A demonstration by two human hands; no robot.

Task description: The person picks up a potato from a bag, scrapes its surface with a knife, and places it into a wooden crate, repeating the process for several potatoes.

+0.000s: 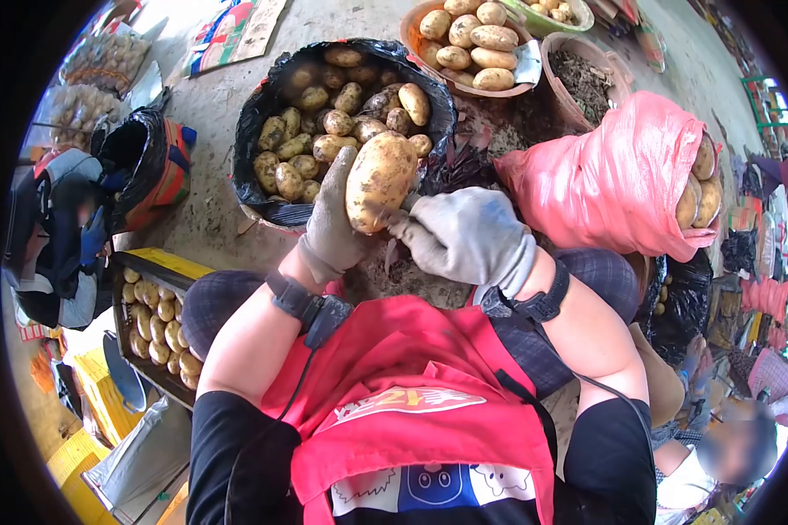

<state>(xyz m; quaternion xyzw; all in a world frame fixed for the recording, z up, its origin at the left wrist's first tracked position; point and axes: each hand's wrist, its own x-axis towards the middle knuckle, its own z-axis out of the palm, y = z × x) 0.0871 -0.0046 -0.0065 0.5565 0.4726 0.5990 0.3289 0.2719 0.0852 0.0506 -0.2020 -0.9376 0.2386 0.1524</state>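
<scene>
A large, dirt-specked potato (381, 179) is held upright in my left hand (331, 229), which wears a dirty grey glove and wraps its left side. My right hand (473, 238), gloved too, is closed at the potato's lower right edge. Its fingers and thumb are pinched together there, and what they hold, if anything, is blurred and hard to make out. Just beyond the hands stands a basket lined with a black plastic bag (346, 50), with many soil-marked potatoes (334, 122) inside. The held potato overlaps its near rim.
An orange-rimmed basin (409, 35) of cleaner potatoes stands at the back, beside a tub of dark scraps (587, 83). A pink bag (600, 179) of potatoes lies right. A crate (153, 382) of potatoes sits by my left knee. Other people (70, 227) sit at both sides.
</scene>
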